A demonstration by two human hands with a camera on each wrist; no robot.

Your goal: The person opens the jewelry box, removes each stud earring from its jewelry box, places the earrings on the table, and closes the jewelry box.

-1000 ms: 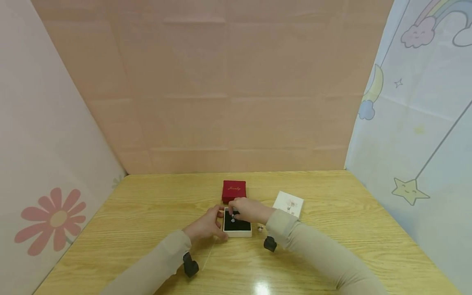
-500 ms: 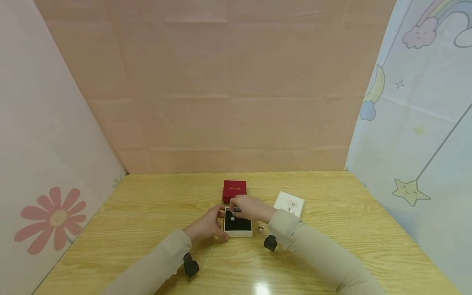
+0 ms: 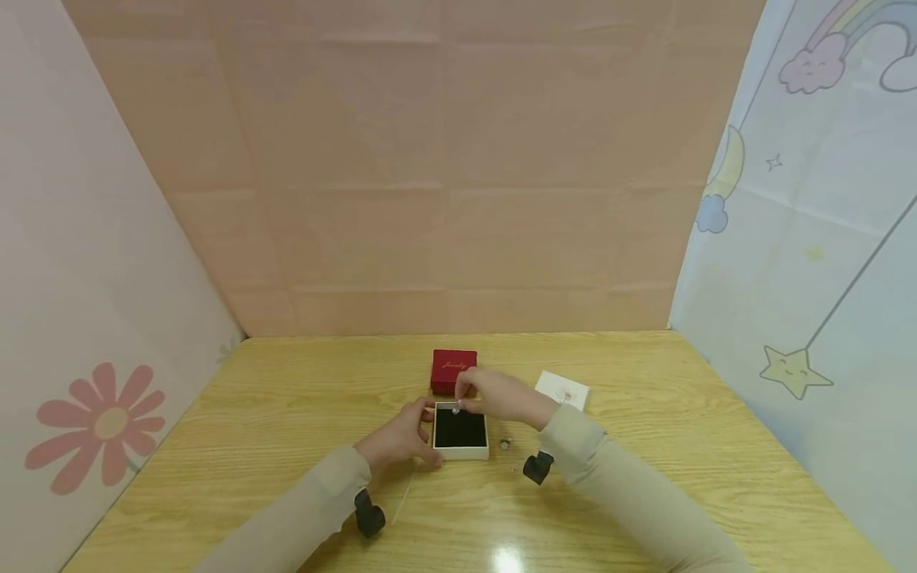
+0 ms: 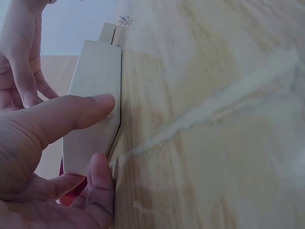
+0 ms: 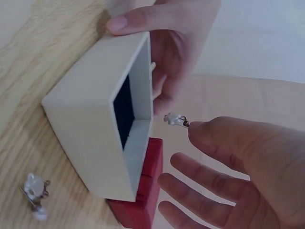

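An open white box [image 3: 462, 454] with a black lining [image 3: 460, 430] lies on the table. My left hand [image 3: 401, 436] grips its left side, the thumb on the near wall and the fingers around the far corner. Above the box's back edge, my right hand [image 3: 503, 395] pinches a small earring [image 5: 174, 119] with a white flower between thumb and index finger. The other right-hand fingers are spread in the right wrist view. A similar small white-flowered earring [image 5: 34, 188] rests on the table to the right of the box.
Behind the white box stands a red box [image 3: 451, 365] with gold lettering. A white lid [image 3: 563, 387] with a flower print lies to the right, partly behind my right wrist. A thin translucent strip [image 4: 190, 114] lies by my left hand.
My right hand has risen out of the white box and moved slightly right and back, carrying the earring off the black lining. My left hand has stayed on the box.
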